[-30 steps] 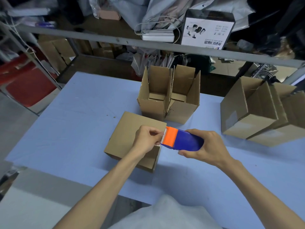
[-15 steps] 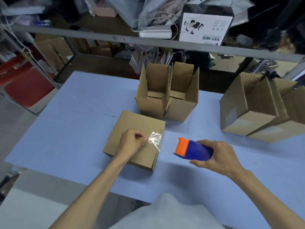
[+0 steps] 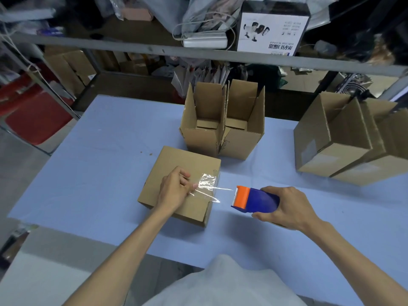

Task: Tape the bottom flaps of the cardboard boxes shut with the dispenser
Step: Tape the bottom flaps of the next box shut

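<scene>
box: bottom up, mid tabletop.
left hand: curled, thumb pinning tape end on box.
right hand: gripping dispenser, 3 o'clock of box.
tip: i'd pull taut, then press flat.

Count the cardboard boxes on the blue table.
5. One box lies under the left hand; two open boxes stand side by side behind it; two boxes overlap at far right, cut by the frame, so more may be hidden.
</scene>
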The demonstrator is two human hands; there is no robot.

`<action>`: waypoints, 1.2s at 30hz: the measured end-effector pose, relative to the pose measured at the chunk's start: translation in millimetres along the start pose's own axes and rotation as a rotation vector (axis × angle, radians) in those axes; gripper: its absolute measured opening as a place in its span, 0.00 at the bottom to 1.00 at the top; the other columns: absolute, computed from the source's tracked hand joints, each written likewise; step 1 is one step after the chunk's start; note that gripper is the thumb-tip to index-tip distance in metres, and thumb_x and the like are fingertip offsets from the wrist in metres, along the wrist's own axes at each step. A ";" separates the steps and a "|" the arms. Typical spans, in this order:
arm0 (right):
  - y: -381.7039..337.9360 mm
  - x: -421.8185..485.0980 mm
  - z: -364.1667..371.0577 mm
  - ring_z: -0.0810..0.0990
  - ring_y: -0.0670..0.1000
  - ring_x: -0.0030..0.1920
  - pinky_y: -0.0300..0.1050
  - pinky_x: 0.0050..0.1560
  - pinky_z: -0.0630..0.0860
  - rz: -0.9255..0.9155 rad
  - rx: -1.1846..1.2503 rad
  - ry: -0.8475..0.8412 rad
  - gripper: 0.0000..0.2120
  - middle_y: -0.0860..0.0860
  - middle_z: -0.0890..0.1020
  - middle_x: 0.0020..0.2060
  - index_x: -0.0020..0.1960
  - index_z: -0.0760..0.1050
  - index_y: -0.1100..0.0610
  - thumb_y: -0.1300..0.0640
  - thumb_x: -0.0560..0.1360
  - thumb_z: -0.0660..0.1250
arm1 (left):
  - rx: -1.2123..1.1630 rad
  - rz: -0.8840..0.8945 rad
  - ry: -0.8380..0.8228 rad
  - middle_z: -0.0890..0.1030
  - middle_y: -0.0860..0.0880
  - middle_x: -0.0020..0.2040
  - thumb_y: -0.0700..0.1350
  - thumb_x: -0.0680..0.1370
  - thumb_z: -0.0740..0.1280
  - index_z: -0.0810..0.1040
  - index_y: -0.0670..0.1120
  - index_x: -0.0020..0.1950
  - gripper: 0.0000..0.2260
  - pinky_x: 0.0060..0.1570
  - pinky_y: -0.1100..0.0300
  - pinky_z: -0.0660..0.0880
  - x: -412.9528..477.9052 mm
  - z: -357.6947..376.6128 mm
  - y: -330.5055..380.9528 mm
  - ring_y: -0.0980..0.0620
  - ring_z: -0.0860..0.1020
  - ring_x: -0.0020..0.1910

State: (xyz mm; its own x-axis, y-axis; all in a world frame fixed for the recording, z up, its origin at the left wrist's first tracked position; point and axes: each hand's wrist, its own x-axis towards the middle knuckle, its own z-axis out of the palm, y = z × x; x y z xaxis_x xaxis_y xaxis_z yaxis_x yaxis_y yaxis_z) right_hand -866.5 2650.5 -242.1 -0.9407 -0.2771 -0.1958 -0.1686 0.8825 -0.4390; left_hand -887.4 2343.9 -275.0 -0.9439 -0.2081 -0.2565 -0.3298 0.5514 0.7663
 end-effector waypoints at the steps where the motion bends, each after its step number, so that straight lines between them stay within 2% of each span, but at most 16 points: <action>1: 0.5 0.4 1.8 0.76 0.42 0.39 0.29 0.35 0.67 0.003 -0.001 -0.007 0.29 0.41 0.82 0.43 0.55 0.77 0.45 0.33 0.59 0.74 | 0.015 0.007 -0.002 0.80 0.53 0.31 0.46 0.68 0.78 0.75 0.48 0.45 0.13 0.44 0.47 0.79 0.7 1.8 -0.9 0.51 0.80 0.35; 6: 1.4 6.0 9.9 0.77 0.44 0.41 0.32 0.36 0.70 0.006 -0.011 -0.038 0.28 0.41 0.83 0.44 0.55 0.76 0.46 0.34 0.60 0.74 | 0.235 0.065 0.021 0.81 0.54 0.33 0.51 0.69 0.77 0.73 0.48 0.46 0.16 0.42 0.56 0.73 -0.1 5.4 1.6 0.49 0.79 0.42; 10: 1.2 12.8 14.5 0.76 0.43 0.38 0.29 0.32 0.65 -0.023 -0.054 -0.070 0.24 0.40 0.81 0.40 0.52 0.76 0.45 0.35 0.61 0.73 | 0.563 0.104 0.019 0.80 0.46 0.43 0.59 0.70 0.73 0.71 0.45 0.47 0.21 0.40 0.53 0.71 1.6 0.3 12.3 0.41 0.78 0.45; 12: 0.5 17.7 16.7 0.76 0.43 0.36 0.30 0.31 0.64 -0.036 -0.086 -0.072 0.23 0.41 0.81 0.38 0.50 0.76 0.46 0.35 0.61 0.72 | 0.658 0.114 0.042 0.78 0.46 0.46 0.61 0.69 0.74 0.72 0.43 0.48 0.24 0.40 0.52 0.70 2.6 -5.9 16.2 0.40 0.78 0.45; 14: -1.6 23.9 19.2 0.76 0.44 0.36 0.32 0.31 0.66 -0.047 -0.128 -0.077 0.24 0.42 0.82 0.38 0.49 0.76 0.47 0.34 0.60 0.71 | 0.590 0.213 0.014 0.76 0.48 0.48 0.55 0.70 0.74 0.72 0.45 0.46 0.18 0.40 0.53 0.70 -0.1 -5.4 18.2 0.42 0.77 0.44; 17: -11.8 35.7 25.5 0.78 0.48 0.41 0.38 0.35 0.70 -0.066 -0.186 -0.120 0.26 0.45 0.83 0.43 0.52 0.76 0.48 0.33 0.61 0.70 | 0.437 0.366 -0.172 0.75 0.51 0.46 0.46 0.72 0.74 0.76 0.46 0.45 0.08 0.45 0.52 0.74 -7.6 4.1 20.9 0.48 0.77 0.45; 19: -22.4 43.7 30.6 0.79 0.49 0.43 0.39 0.35 0.69 -0.066 -0.218 -0.162 0.28 0.47 0.83 0.45 0.54 0.75 0.49 0.32 0.62 0.71 | 0.375 0.368 -0.278 0.76 0.52 0.44 0.43 0.72 0.74 0.78 0.46 0.46 0.06 0.48 0.51 0.74 -8.2 8.4 21.6 0.51 0.77 0.44; 21: -32.8 50.8 35.9 0.79 0.50 0.45 0.40 0.37 0.69 -0.028 -0.220 -0.205 0.30 0.48 0.82 0.47 0.55 0.75 0.50 0.33 0.61 0.72 | 0.342 0.363 -0.291 0.77 0.54 0.43 0.43 0.72 0.74 0.77 0.47 0.45 0.07 0.47 0.52 0.75 -5.7 9.9 19.3 0.54 0.76 0.42; 24: -52.3 62.4 41.1 0.79 0.52 0.43 0.43 0.37 0.73 0.020 -0.255 -0.207 0.29 0.50 0.81 0.44 0.52 0.75 0.53 0.35 0.59 0.74 | 0.377 0.376 -0.270 0.77 0.56 0.43 0.45 0.72 0.74 0.77 0.49 0.45 0.07 0.44 0.55 0.75 -5.3 11.3 16.0 0.55 0.76 0.41; 27: -68.1 67.1 46.3 0.78 0.55 0.38 0.43 0.34 0.67 -0.017 -0.378 -0.189 0.22 0.51 0.79 0.40 0.44 0.71 0.55 0.41 0.61 0.74 | 0.420 0.394 -0.249 0.76 0.57 0.43 0.46 0.73 0.73 0.76 0.51 0.46 0.07 0.43 0.56 0.74 -7.5 11.8 13.2 0.55 0.76 0.42; 29: -69.0 65.0 46.7 0.79 0.56 0.42 0.43 0.36 0.63 -0.068 -0.499 -0.216 0.15 0.53 0.80 0.44 0.44 0.70 0.54 0.48 0.65 0.72 | 0.442 0.410 -0.227 0.77 0.57 0.45 0.46 0.74 0.71 0.75 0.54 0.49 0.07 0.43 0.55 0.74 -6.9 12.5 11.8 0.54 0.76 0.44; 30: -65.8 61.5 46.2 0.79 0.56 0.42 0.43 0.36 0.63 -0.051 -0.504 -0.217 0.15 0.53 0.80 0.45 0.44 0.70 0.54 0.48 0.66 0.72 | 0.472 0.433 -0.232 0.76 0.56 0.47 0.47 0.75 0.70 0.75 0.55 0.51 0.07 0.43 0.55 0.74 -6.3 12.7 10.6 0.54 0.76 0.45; 32: -55.0 56.5 39.6 0.79 0.56 0.40 0.43 0.34 0.63 0.004 -0.438 -0.140 0.19 0.53 0.80 0.42 0.43 0.68 0.54 0.44 0.64 0.72 | 0.573 0.518 -0.254 0.72 0.57 0.45 0.49 0.78 0.66 0.74 0.60 0.54 0.07 0.37 0.57 0.69 -4.9 14.9 13.3 0.54 0.72 0.44; 33: -51.4 55.1 35.6 0.79 0.56 0.40 0.43 0.33 0.64 0.030 -0.400 -0.091 0.20 0.52 0.80 0.41 0.43 0.69 0.54 0.42 0.63 0.72 | 0.612 0.542 -0.272 0.68 0.56 0.43 0.50 0.78 0.65 0.72 0.63 0.52 0.07 0.34 0.57 0.64 -5.1 15.1 14.8 0.55 0.68 0.42; 34: -48.7 53.1 31.4 0.79 0.55 0.40 0.42 0.33 0.64 0.054 -0.367 -0.047 0.21 0.51 0.80 0.41 0.45 0.69 0.53 0.40 0.63 0.72 | 0.642 0.547 -0.313 0.64 0.55 0.41 0.50 0.79 0.63 0.71 0.64 0.49 0.07 0.32 0.58 0.59 -5.4 15.5 16.4 0.54 0.65 0.42; 36: -44.1 47.6 28.1 0.79 0.55 0.41 0.42 0.32 0.63 0.073 -0.342 0.020 0.23 0.51 0.80 0.42 0.48 0.68 0.53 0.38 0.66 0.70 | 0.750 0.594 -0.381 0.60 0.54 0.42 0.49 0.79 0.61 0.70 0.62 0.48 0.05 0.34 0.57 0.57 -5.6 18.7 18.2 0.52 0.62 0.44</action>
State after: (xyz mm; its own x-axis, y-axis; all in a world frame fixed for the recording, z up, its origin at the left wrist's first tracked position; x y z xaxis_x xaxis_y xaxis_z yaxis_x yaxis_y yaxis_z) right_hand -895.5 2587.7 -256.7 -0.9590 -0.2039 -0.1969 -0.1862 0.9769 -0.1048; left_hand -888.5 2370.2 -270.6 -0.8582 0.4608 -0.2264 0.3890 0.8714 0.2990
